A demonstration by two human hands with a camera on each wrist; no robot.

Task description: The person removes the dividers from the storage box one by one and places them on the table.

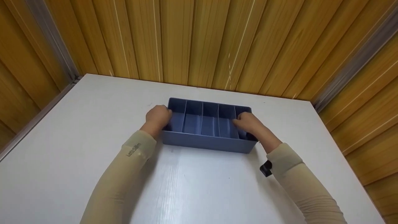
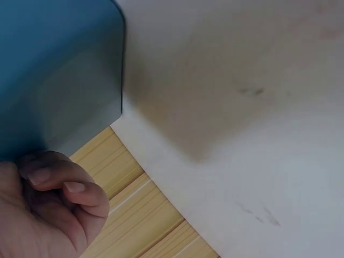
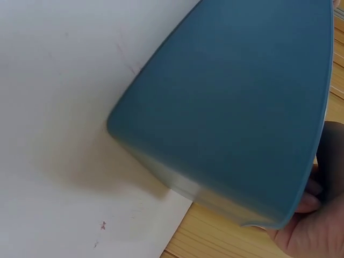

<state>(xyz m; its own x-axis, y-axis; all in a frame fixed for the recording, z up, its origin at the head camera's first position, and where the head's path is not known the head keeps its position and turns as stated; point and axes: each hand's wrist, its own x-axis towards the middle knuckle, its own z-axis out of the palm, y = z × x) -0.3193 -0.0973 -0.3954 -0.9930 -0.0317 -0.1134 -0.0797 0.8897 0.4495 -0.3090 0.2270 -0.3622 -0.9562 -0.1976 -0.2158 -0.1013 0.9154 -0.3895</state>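
A blue plastic divided organizer box (image 1: 208,143) stands on the white table, with thin upright dividers (image 1: 202,118) splitting it into several compartments that hold nothing. My left hand (image 1: 158,116) grips its left end wall at the rim; in the left wrist view, the curled fingers (image 2: 80,188) lie against the outside of the box (image 2: 59,70). On the opposite end, my right hand (image 1: 249,123) holds the right wall, its thumb side reaching over the rightmost compartment. The right wrist view has the box's side (image 3: 226,107) in front, with part of this hand (image 3: 317,228) hidden behind the rim.
The white tabletop (image 1: 199,186) stretches around the box and bears small marks. Behind its far edge rises a yellow wood-patterned panel wall (image 1: 199,43), with grey metal posts at both corners. A black device (image 1: 266,168) shows at my right sleeve.
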